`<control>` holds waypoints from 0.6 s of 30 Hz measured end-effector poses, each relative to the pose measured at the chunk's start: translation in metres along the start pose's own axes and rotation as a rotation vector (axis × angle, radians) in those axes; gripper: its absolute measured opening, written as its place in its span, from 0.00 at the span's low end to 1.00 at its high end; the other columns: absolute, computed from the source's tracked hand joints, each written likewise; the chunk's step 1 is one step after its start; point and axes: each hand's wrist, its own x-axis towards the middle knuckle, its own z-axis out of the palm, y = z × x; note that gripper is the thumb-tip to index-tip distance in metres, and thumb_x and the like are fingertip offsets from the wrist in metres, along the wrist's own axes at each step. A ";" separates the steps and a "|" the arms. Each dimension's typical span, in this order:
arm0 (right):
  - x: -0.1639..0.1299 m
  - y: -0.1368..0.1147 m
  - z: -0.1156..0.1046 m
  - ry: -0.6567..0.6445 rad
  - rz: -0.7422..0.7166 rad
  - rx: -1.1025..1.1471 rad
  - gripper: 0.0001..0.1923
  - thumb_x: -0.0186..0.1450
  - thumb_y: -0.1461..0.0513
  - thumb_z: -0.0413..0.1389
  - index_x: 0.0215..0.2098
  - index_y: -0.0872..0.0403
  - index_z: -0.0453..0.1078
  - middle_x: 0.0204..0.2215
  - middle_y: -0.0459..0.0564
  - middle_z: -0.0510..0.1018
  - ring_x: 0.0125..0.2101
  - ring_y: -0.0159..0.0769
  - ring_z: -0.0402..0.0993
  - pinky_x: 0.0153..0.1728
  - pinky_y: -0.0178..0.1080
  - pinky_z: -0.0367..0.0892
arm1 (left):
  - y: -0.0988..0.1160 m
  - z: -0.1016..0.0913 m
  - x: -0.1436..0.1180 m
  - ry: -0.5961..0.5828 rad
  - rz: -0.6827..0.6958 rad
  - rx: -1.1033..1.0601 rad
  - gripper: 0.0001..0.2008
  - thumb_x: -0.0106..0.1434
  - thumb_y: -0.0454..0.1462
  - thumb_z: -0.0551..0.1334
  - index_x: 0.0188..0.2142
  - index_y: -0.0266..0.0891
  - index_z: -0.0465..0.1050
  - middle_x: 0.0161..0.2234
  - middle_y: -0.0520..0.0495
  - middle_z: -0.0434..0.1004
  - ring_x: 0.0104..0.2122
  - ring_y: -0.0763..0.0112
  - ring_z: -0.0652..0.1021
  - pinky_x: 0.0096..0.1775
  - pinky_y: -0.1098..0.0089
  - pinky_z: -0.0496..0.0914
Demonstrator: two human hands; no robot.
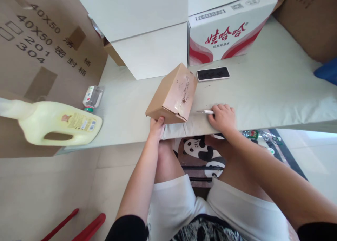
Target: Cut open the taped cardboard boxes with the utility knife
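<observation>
Cardboard carton [163,92] left of smartphone [213,74], my left grip [157,127] clasping its near end; right grip [223,116] round the craft knife [209,112], nearside of smartphone. I judge carton light, stiff, crushable mid-panel: hold by corners.

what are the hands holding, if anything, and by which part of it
The left hand holds the cardboard box by the lower edge of its near end; the right hand holds the knife by its white handle.

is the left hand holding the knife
No, the left hand holds the box, while the knife is in the right hand.
</observation>
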 end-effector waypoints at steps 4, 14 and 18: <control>0.000 -0.001 0.000 0.004 0.004 0.004 0.12 0.66 0.59 0.49 0.38 0.55 0.73 0.39 0.60 0.78 0.42 0.51 0.64 0.40 0.46 0.51 | 0.000 0.000 0.000 -0.001 -0.005 -0.002 0.36 0.30 0.53 0.81 0.39 0.41 0.79 0.34 0.46 0.86 0.37 0.62 0.85 0.42 0.66 0.79; -0.001 0.001 0.002 0.023 0.000 -0.007 0.12 0.66 0.58 0.48 0.37 0.54 0.72 0.37 0.60 0.77 0.41 0.50 0.64 0.39 0.46 0.51 | -0.002 0.000 -0.001 -0.018 0.002 -0.020 0.36 0.30 0.54 0.81 0.38 0.41 0.77 0.36 0.46 0.86 0.40 0.58 0.85 0.43 0.63 0.80; -0.001 0.000 0.002 0.035 0.003 -0.007 0.12 0.66 0.59 0.48 0.36 0.54 0.72 0.37 0.60 0.77 0.41 0.51 0.64 0.39 0.46 0.51 | -0.003 -0.002 0.000 -0.029 0.001 -0.004 0.36 0.32 0.54 0.81 0.39 0.41 0.77 0.36 0.45 0.85 0.42 0.55 0.85 0.46 0.60 0.79</control>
